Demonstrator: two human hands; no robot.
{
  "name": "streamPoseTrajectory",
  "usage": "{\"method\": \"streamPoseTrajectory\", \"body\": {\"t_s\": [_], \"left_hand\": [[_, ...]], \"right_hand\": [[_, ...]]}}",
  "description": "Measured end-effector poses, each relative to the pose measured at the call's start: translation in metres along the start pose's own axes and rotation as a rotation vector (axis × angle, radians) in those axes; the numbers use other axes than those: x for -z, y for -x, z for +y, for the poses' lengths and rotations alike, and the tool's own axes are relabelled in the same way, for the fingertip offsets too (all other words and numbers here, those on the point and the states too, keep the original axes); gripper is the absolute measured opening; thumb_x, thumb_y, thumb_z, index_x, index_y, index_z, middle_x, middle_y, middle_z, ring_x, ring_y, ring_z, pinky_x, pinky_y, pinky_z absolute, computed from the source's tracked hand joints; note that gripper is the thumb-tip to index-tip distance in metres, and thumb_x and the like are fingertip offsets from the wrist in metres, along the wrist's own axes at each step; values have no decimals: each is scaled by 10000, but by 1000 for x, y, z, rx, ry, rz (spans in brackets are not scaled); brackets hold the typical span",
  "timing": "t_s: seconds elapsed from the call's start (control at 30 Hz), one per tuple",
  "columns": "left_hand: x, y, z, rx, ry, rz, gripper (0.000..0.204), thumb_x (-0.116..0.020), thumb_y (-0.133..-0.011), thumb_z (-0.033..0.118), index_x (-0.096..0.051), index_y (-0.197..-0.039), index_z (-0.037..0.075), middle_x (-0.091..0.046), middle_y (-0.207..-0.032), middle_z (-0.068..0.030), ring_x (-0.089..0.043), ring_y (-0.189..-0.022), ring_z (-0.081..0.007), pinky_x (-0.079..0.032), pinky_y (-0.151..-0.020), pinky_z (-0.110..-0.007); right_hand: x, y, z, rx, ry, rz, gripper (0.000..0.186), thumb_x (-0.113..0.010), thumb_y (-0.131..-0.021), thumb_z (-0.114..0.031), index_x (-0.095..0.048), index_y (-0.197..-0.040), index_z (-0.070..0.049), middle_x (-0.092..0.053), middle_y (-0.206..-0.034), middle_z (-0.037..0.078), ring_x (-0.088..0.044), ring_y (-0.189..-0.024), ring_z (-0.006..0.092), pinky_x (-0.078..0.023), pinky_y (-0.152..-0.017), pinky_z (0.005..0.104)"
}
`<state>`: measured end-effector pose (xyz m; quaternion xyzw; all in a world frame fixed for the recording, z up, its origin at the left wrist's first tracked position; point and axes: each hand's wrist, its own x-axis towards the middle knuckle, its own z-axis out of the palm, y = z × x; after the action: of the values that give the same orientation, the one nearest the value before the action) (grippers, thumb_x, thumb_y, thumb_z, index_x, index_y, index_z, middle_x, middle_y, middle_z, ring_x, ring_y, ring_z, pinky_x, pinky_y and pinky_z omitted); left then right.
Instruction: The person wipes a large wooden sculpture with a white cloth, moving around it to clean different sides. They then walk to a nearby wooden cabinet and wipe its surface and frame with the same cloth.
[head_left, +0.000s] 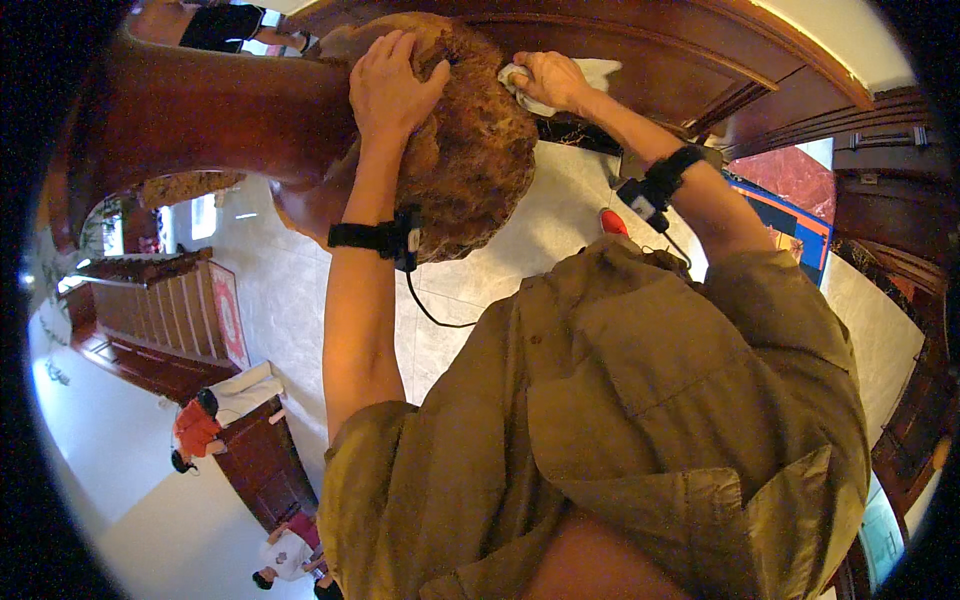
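Olive-brown shirt cloth (690, 400) lies closest, creased and wide across the lower half of the view, with a bare patch of skin at the bottom edge. Beyond it, at the top centre, sits a large rough wooden block (485, 165), orange-brown and knotty, joined on its left side to a smooth, dark red-brown trunk (230, 110).

The left hand (392, 85) rests on top of the rough wood, open and palm down, its fingers close together and bent slightly at the tips, the thumb set apart. To its right, the right hand (552, 80) is closed round a bunched white cloth (598, 72) — one end sticks out past the knuckles, and the other appears to meet the wood's right edge. Each forearm wears a black strap with a small box and a cable.

Brown wall panelling (650, 50) runs behind the right hand. Below the block spreads a pale tiled floor (430, 320), where a red shoe tip (613, 222) shows beside the shirt. Farther right lie a blue-and-orange-edged mat (822, 235) and dark cabinets (880, 150).

Well off to the left stands a slatted wooden structure (160, 310). Lower down, a person in a red top (196, 432) is beside a dark wooden counter (260, 465) — and a second person in a white top (288, 553) is near its lower end.
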<state>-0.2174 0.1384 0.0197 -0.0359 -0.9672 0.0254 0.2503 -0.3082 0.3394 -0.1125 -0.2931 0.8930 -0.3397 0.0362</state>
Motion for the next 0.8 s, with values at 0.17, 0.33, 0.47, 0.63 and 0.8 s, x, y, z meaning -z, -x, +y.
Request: {"method": "streamPoseTrajectory", "body": {"t_s": [0.17,0.33,0.47,0.63,0.8], "left_hand": [[0,7,16,45,-3,-46,522,-640,-763,418,-602,-1159,79,-542,-1288,-83,-467,-1229,-256,-330,-1042,-410],[-4,-1,9,13,3,-48,513,-652,-759,397,-606,-1155,74,-544,-1284,-84,-474,-1220,-262,-337,-1037,-407],[0,0,10,38,-7,-57,515,-667,-747,387,-609,-1150,72,-548,-1279,-87,-478,-1216,-265,-341,-1032,-411],[-4,-4,5,-2,-2,-25,522,-668,-743,393,-609,-1149,71,-552,-1274,-93,-482,-1214,-268,-344,-1028,-411],[2,0,3,-38,-32,10,539,-669,-765,421,-597,-1160,63,-564,-1260,-113,-517,-1177,-292,-395,-995,-410]], "right_hand": [[-21,25,64,-375,-234,154,404,-614,-791,-444,-689,-722,-53,-666,-738,185,-657,-720,362,-515,-650,452],[-63,23,55,-563,-914,127,343,-724,-812,-329,-715,-912,-1,-684,-852,95,-604,-756,156,-488,-695,322],[-73,28,20,-427,-1023,57,459,-713,-822,-310,-636,-1112,37,-625,-1137,154,-560,-1081,230,-434,-921,330],[-85,40,45,50,-445,92,474,-573,-877,-426,-591,-1195,-74,-546,-1225,174,-578,-1052,345,-443,-933,404],[-50,32,61,328,129,-89,316,-469,-933,-403,-519,-1171,-201,-537,-1091,113,-623,-826,364,-525,-666,468]]}}
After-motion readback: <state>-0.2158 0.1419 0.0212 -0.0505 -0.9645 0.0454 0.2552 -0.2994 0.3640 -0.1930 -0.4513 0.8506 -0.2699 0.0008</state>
